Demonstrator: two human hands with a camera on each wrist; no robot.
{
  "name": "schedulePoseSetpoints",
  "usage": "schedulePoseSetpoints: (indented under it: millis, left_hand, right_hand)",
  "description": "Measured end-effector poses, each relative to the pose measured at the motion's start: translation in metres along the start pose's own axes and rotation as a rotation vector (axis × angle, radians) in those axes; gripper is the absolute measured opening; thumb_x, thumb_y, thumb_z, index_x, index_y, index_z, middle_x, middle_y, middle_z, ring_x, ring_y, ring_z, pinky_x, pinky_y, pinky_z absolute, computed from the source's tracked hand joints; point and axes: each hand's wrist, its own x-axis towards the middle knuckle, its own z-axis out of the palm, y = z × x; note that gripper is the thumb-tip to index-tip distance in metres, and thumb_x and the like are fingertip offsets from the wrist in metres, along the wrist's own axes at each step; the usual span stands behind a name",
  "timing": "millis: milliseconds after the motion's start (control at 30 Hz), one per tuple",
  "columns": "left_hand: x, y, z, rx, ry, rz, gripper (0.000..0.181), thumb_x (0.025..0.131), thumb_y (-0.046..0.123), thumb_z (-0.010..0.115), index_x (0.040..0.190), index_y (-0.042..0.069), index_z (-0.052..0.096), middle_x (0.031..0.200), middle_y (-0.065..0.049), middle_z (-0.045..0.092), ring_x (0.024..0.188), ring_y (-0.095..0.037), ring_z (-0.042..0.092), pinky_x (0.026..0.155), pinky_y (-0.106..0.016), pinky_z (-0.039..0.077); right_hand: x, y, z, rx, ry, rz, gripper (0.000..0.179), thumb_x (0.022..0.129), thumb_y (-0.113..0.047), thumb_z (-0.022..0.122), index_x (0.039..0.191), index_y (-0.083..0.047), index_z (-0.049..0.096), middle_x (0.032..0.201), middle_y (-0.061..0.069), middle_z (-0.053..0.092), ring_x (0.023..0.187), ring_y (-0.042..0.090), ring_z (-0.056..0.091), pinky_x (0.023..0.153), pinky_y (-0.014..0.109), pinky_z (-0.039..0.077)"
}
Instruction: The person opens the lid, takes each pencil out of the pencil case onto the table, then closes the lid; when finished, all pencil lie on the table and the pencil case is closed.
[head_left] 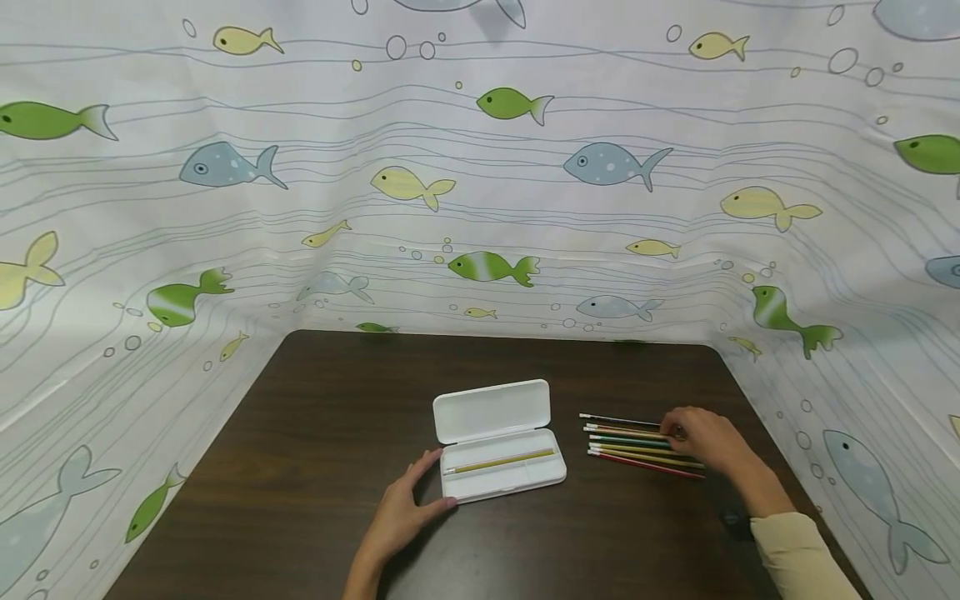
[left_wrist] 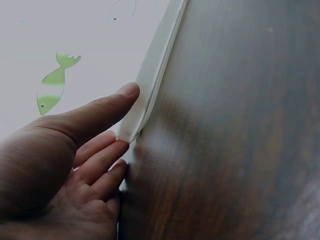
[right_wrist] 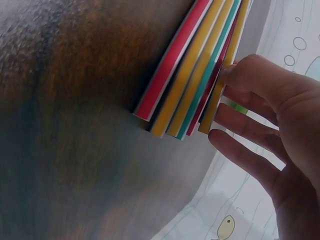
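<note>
An open white pencil case (head_left: 542,477) lies on the dark table, its lid (head_left: 491,413) tilted back. One yellow pencil (head_left: 501,462) rests inside it. My left hand (head_left: 399,515) holds the case's left end, thumb at the near corner and fingers along the side; the left wrist view shows the thumb (left_wrist: 112,102) against the case wall. To the right, several pencils lie side by side, a red pencil (head_left: 647,465) nearest me. My right hand (head_left: 708,437) is over their right ends, pinching a yellow pencil (right_wrist: 213,104) between thumb and fingers.
The brown wooden table (head_left: 300,467) extends around the case and pencils. A white sheet (head_left: 337,108) printed with fish hangs behind the table and along both sides. A small dark object (head_left: 735,523) shows beside the right wrist.
</note>
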Motion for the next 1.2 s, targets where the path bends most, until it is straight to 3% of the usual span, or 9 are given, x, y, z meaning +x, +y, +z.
schedulePoseSetpoints:
  millis: [600, 867, 1033, 1200]
  left_hand:
    - [0.001, -0.001, -0.001, 0.001, 0.008, -0.008, 0.079, 0.074, 0.037, 0.085, 0.143, 0.023, 0.050, 0.149, -0.019, 0.041, 0.136, -0.050, 0.029, 0.106, -0.066, 0.026]
    - [0.001, -0.002, 0.000, -0.002, 0.003, -0.006, 0.078, 0.075, 0.038, 0.085, 0.143, 0.023, 0.051, 0.148, -0.019, 0.042, 0.135, -0.052, 0.029, 0.104, -0.067, 0.027]
    - [0.001, -0.002, -0.001, -0.004, 0.005, 0.000, 0.079, 0.075, 0.037, 0.085, 0.144, 0.022, 0.050, 0.148, -0.019, 0.041, 0.136, -0.052, 0.029, 0.105, -0.067, 0.026]
    - [0.001, -0.002, -0.001, 0.001, 0.007, 0.004, 0.078, 0.075, 0.036, 0.085, 0.143, 0.021, 0.050, 0.148, -0.020, 0.041, 0.135, -0.052, 0.029, 0.105, -0.067, 0.026]
  right_hand:
    - [0.000, 0.001, 0.012, -0.064, 0.141, -0.089, 0.023, 0.074, -0.007, 0.084, 0.083, -0.020, 0.066, 0.080, -0.012, 0.059, 0.069, 0.006, 0.058, 0.056, 0.032, 0.050]
    - [0.004, -0.004, 0.002, -0.098, 0.176, -0.105, 0.026, 0.073, -0.008, 0.086, 0.079, -0.021, 0.065, 0.076, -0.014, 0.056, 0.065, 0.004, 0.055, 0.054, 0.029, 0.048]
    - [0.017, -0.027, -0.002, -0.107, 0.182, -0.139, 0.022, 0.074, -0.010, 0.086, 0.083, -0.018, 0.068, 0.079, -0.010, 0.060, 0.068, 0.010, 0.061, 0.056, 0.032, 0.051]
    - [0.047, -0.076, 0.003, -0.104, 0.222, -0.256, 0.019, 0.075, -0.011, 0.085, 0.085, -0.016, 0.070, 0.081, -0.006, 0.063, 0.069, 0.012, 0.062, 0.057, 0.032, 0.053]
